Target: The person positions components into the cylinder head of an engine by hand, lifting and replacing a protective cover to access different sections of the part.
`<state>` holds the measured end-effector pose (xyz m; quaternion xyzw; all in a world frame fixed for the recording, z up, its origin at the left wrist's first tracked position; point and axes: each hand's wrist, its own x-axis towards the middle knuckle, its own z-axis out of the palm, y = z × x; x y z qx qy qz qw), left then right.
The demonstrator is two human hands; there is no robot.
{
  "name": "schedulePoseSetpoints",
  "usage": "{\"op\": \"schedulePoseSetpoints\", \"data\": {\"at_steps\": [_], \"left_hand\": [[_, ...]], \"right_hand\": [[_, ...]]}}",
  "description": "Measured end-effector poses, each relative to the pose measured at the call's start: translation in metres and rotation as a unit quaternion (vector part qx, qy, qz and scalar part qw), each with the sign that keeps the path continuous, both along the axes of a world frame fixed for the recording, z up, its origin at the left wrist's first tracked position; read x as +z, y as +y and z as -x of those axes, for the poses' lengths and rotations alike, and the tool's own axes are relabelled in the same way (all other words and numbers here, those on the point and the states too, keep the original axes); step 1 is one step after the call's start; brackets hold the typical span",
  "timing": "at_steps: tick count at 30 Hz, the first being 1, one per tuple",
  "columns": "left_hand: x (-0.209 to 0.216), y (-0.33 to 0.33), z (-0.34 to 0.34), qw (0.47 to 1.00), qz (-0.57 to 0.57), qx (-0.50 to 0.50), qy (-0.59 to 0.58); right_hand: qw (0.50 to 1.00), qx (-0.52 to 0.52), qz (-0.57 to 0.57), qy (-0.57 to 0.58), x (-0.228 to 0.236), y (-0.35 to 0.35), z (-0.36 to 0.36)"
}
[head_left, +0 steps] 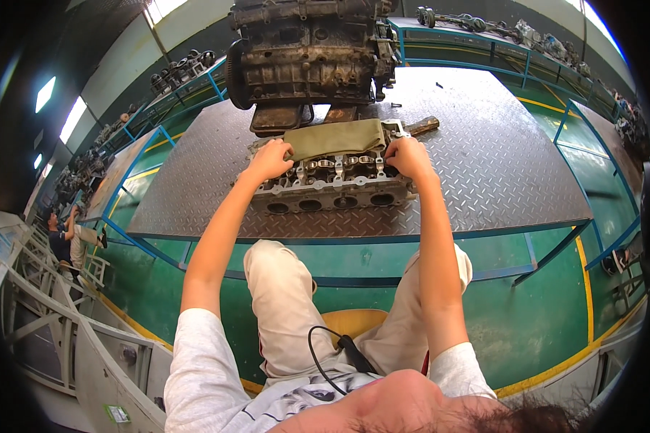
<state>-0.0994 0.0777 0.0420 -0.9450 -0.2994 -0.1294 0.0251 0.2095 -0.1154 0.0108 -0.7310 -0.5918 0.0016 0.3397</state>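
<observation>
A grey metal cylinder head (321, 191) lies on the tabletop in front of me, its row of round ports turned toward me. Across its far side rests a folded olive-green cloth (336, 138). My left hand (271, 160) is at the head's left end, beside the cloth's left edge, with its fingers curled together. At the right end, my right hand (409, 157) has its fingers pinched down by the cloth's right edge. Whatever either hand holds is hidden behind the fingers.
A large dirty engine block (310, 65) stands behind the cylinder head on the diamond-plate table (505, 166). A brown stick-like piece (422, 126) lies right of the head. Benches with metal parts (477, 25) stand farther back. Another person (68, 234) sits far left.
</observation>
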Motion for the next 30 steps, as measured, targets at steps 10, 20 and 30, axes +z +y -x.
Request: {"op": "schedulePoseSetpoints", "data": {"at_steps": [10,20,30], "left_hand": [[0.000,0.000,-0.001,1.000,-0.011,-0.010,-0.001],[0.000,0.000,0.000,0.984,-0.160,-0.038,0.065],[-0.001,0.002,0.002,0.973,-0.216,-0.080,0.000]], "right_hand": [[0.995,-0.030,-0.090,-0.017,0.009,0.009,0.009],[0.987,-0.006,-0.158,0.005,-0.006,0.037,0.008],[0.986,-0.040,-0.128,-0.102,-0.011,0.037,0.007]]}}
